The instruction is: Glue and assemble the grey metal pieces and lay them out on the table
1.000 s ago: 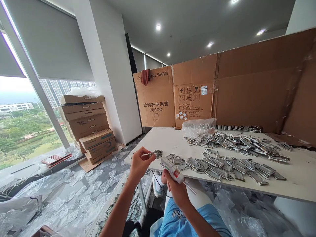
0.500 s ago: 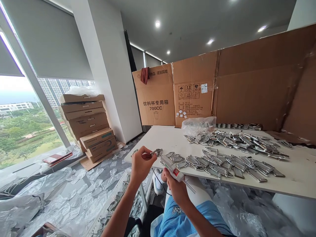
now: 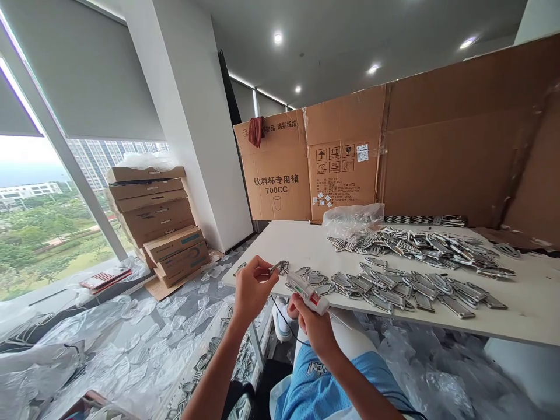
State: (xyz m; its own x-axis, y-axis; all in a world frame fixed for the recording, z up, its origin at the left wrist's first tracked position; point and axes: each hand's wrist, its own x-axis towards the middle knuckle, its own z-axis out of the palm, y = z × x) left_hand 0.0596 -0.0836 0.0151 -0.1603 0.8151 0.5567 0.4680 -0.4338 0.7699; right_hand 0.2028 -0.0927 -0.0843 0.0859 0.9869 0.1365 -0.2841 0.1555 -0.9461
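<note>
My right hand is wrapped round a white hot glue gun with a red part on its side, its front end angled up and left over the table edge. My left hand pinches a small silver metal piece between thumb and fingertips, just left of the glue gun's tip. The tip and the piece look close but apart. Behind the fingers, more metal pieces lie at the front of the white table. My left fingers partly hide the held piece.
Silver metal pieces are heaped across the table, beside a clear plastic bag. A cardboard wall stands behind. Stacked boxes are at left. Plastic wrappers cover the floor; a black cord hangs below the table.
Both hands stay almost in place, with the same piece and glue gun held. The glue gun has shifted very slightly right and up, and the view has moved a little.
</note>
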